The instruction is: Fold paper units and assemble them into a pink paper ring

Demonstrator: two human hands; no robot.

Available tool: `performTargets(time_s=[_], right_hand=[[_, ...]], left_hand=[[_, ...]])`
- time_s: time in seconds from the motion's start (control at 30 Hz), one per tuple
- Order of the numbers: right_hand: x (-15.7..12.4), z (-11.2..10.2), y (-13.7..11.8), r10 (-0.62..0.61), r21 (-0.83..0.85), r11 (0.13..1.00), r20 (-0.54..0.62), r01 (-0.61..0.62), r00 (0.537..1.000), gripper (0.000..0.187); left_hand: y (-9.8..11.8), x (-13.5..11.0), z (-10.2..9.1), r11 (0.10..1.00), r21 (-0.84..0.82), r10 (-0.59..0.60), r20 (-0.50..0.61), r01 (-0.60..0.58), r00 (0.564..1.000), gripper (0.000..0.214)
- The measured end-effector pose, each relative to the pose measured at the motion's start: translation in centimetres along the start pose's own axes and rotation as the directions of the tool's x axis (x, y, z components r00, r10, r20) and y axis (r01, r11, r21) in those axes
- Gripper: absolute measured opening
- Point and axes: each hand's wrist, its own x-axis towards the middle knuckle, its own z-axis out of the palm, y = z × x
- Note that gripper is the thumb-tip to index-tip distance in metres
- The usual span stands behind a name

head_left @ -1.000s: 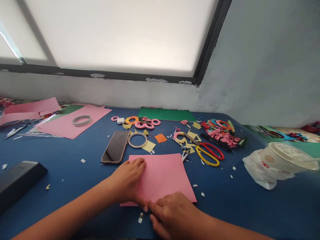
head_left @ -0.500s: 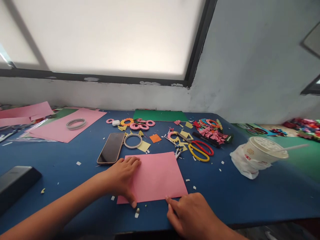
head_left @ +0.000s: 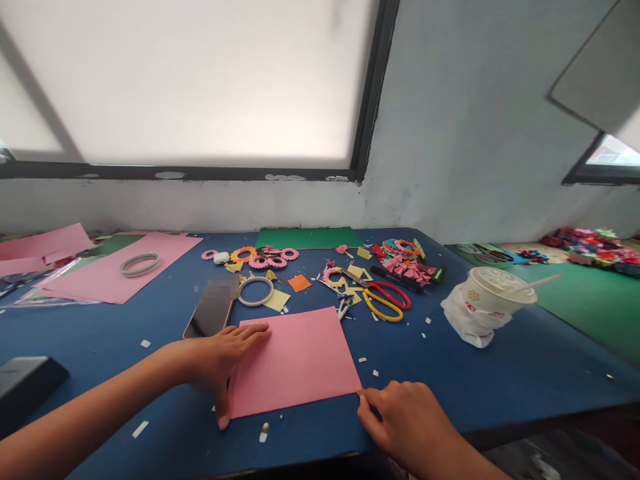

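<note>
A pink sheet of paper (head_left: 295,363) lies flat on the blue table in front of me, its lower edge facing me. My left hand (head_left: 225,363) spreads over the sheet's left side, thumb down by the lower left corner and fingertips on the upper left part. At the lower right corner, my right hand (head_left: 407,417) touches the paper with an extended fingertip; its other fingers are curled in and I see nothing held in them. A phone (head_left: 210,313) lies just beyond my left hand, partly covered by it and partly pixelated.
Tape rolls (head_left: 255,291), scissors (head_left: 385,300), a marker (head_left: 395,278) and small paper pieces lie behind the sheet. A lidded cup with a straw (head_left: 493,297) stands right. More pink paper (head_left: 135,280) lies left, near a dark box (head_left: 30,383). White scraps dot the blue table (head_left: 450,393).
My right hand has slid right along the paper's lower edge to its corner. My left hand has shifted left to the sheet's left edge. The whole view has turned somewhat to the right.
</note>
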Motion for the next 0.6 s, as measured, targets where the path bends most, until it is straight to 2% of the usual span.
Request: performTargets(time_s=[0.1, 0.17, 0.23, 0.27, 0.37, 0.43, 0.6], right_hand=[[0.0, -0.1, 0.6, -0.038, 0.133, 0.99, -0.006, 0.039, 0.999, 0.031], [0.2, -0.3, 1.0, -0.092, 0.215, 0.972, -0.008, 0.091, 0.996, 0.031], [1.1, -0.6, 1.4, -0.163, 0.233, 0.959, -0.021, 0.164, 0.986, 0.032], [1.9, -0.8, 1.6, -0.201, 0.217, 0.954, -0.04, 0.204, 0.979, 0.031], [5.2, -1.0, 2.7, -0.324, 0.154, 0.924, -0.172, 0.35, 0.93, 0.02], [7.7, -0.7, 3.8, -0.386, 0.149, 0.889, -0.267, 0.434, 0.883, 0.027], [12.3, 0.8, 6.5, -0.306, 0.172, 0.913, -0.313, 0.371, 0.899, 0.028]], left_hand=[[0.8, 0.4, 0.3, 1.0, 0.02, -0.016, -0.044, 0.017, 0.999, 0.117], [2.1, 1.3, 1.0, 0.997, 0.065, -0.024, -0.189, 0.037, 0.982, 0.1], [3.8, 2.8, 2.0, 0.992, 0.126, 0.049, -0.33, -0.007, 0.943, 0.082], [4.6, 3.6, 2.5, 0.984, 0.166, 0.121, -0.358, -0.065, 0.926, 0.081], [6.3, 5.7, 3.7, 0.957, 0.212, 0.266, -0.362, -0.199, 0.894, 0.079], [6.6, 6.4, 4.1, 0.952, 0.191, 0.294, -0.355, -0.24, 0.887, 0.08], [6.2, 6.4, 4.0, 0.956, 0.089, 0.292, -0.356, -0.278, 0.888, 0.087]])
